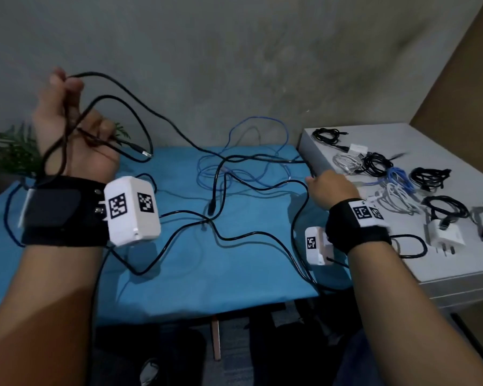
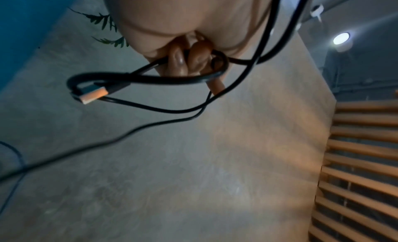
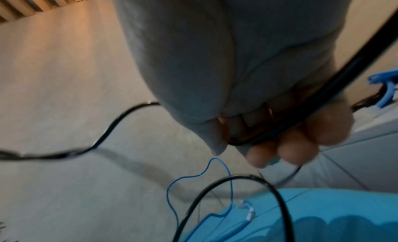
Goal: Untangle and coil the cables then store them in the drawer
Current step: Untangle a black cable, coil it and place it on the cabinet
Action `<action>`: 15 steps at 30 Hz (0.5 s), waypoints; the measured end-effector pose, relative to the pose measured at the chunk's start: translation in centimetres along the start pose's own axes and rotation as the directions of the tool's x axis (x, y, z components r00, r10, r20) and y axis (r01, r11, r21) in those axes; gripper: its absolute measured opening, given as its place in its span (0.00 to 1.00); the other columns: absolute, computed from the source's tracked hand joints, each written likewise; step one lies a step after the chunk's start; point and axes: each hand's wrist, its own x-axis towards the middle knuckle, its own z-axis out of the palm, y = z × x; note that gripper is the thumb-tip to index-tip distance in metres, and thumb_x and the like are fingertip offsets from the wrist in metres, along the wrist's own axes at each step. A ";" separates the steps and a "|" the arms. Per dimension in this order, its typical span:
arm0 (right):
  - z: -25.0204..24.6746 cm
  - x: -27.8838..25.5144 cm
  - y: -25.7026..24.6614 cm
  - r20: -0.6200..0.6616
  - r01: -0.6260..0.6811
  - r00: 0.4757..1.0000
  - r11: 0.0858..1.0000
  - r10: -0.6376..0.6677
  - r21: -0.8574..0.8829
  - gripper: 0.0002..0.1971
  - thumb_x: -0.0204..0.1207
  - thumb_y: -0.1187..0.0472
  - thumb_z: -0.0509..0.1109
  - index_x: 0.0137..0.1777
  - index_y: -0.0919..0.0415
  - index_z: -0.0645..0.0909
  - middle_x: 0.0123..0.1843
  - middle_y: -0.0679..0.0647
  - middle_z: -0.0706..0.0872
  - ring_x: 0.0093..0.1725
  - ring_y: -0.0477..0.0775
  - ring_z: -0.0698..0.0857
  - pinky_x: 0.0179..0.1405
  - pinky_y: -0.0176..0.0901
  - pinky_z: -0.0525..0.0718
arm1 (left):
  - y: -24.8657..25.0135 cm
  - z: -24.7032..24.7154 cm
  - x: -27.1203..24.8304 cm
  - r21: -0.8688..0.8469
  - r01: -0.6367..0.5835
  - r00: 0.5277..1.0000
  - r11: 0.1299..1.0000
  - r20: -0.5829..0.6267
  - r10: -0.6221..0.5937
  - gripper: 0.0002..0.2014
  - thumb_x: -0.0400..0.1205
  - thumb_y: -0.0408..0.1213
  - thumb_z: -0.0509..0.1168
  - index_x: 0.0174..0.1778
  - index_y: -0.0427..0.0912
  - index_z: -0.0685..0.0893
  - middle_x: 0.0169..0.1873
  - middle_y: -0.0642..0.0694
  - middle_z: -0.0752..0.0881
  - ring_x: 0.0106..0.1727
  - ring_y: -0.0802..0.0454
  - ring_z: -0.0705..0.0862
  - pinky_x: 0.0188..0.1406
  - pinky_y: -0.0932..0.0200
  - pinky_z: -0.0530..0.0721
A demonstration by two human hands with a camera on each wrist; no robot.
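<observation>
Blue cloth (image 1: 234,274) covers the table in front of me, white cabinet (image 1: 402,263) butts against its right edge. Black cable (image 1: 251,238) sprawls in long loose loops over the cloth, crossing a thinner blue cable (image 1: 258,123) that's tangled near the wall, partly lifted off the cloth. On the cabinet top: a spread of bundled cables (image 1: 430,176), black, white and blue, plus a white charger (image 1: 445,235) near the front edge. Green plant (image 1: 9,151) at far left behind the table.

My left hand (image 1: 76,126) is raised over the table's left side, fingers (image 2: 178,58) curled round several loops of the black cable; its USB plug (image 2: 92,96) dangles just off the hand. My right hand (image 1: 329,190) is low at the seam between cloth and cabinet, fingers (image 3: 297,152) curled, gripping a run of the same black cable against the palm
</observation>
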 end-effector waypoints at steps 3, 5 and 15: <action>0.5 -0.7 -1.3 0.048 0.122 0.991 0.992 -0.123 0.021 0.22 0.90 0.46 0.59 0.51 0.66 0.83 0.55 0.69 0.86 0.59 0.69 0.85 0.49 0.52 0.76 | -0.8 0.5 0.0 0.128 0.010 1.000 0.992 -0.007 -0.009 0.03 0.89 0.42 0.62 0.53 0.52 0.81 0.38 0.57 0.88 0.18 0.61 0.65 0.19 0.66 0.65; 0.9 -1.5 -2.5 0.071 0.225 0.971 0.974 -0.226 0.025 0.21 0.90 0.48 0.59 0.58 0.64 0.87 0.58 0.66 0.88 0.60 0.68 0.84 0.51 0.52 0.80 | -1.3 0.9 -0.1 0.164 0.026 1.000 0.986 0.000 -0.027 0.03 0.89 0.42 0.62 0.54 0.51 0.81 0.39 0.58 0.87 0.18 0.60 0.65 0.19 0.65 0.65; -0.9 -7.1 -9.2 -0.188 0.561 0.821 0.704 -0.539 0.436 0.26 0.87 0.53 0.62 0.85 0.53 0.69 0.81 0.51 0.73 0.80 0.52 0.71 0.81 0.49 0.66 | -4.9 2.3 -1.5 0.261 0.365 0.918 0.894 0.060 -0.393 0.14 0.93 0.45 0.53 0.47 0.47 0.80 0.29 0.55 0.79 0.14 0.60 0.62 0.14 0.67 0.63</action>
